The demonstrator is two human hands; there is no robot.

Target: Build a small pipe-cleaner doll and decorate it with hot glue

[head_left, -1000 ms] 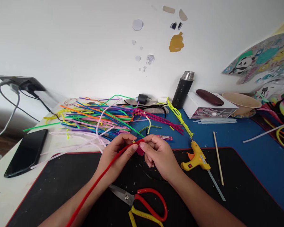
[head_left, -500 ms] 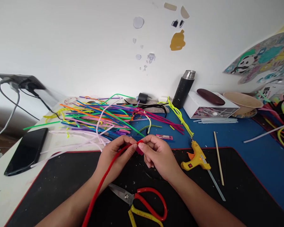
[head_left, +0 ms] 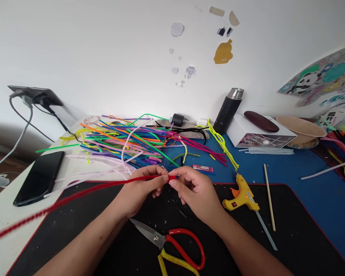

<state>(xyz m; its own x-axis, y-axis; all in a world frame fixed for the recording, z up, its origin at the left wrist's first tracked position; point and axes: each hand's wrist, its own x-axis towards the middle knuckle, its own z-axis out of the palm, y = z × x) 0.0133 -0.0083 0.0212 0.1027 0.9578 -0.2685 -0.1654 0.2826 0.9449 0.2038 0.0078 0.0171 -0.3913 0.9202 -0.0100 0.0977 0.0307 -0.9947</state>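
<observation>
A long red pipe cleaner [head_left: 83, 190] runs from the lower left edge of the view up to my fingers. My left hand [head_left: 145, 188] pinches it between thumb and forefinger close to its right end. My right hand [head_left: 194, 189] grips the short red end, fingertips almost touching those of the left. The fingers partly hide that end, so its exact shape does not show. Below my hands, scissors [head_left: 172, 245] with one red and one yellow handle lie partly open on the black mat [head_left: 83, 218].
Behind my hands lies a heap of coloured pipe cleaners [head_left: 126, 140]. A yellow glue gun [head_left: 243, 195] and a wooden stick [head_left: 269, 197] rest at the right. A black phone [head_left: 38, 178] is at the left; a black flask [head_left: 228, 111] stands against the wall.
The long tail of the red pipe cleaner has swung outward to the left, away from my left forearm. Both hands keep their pinch, and the view has shifted slightly left.
</observation>
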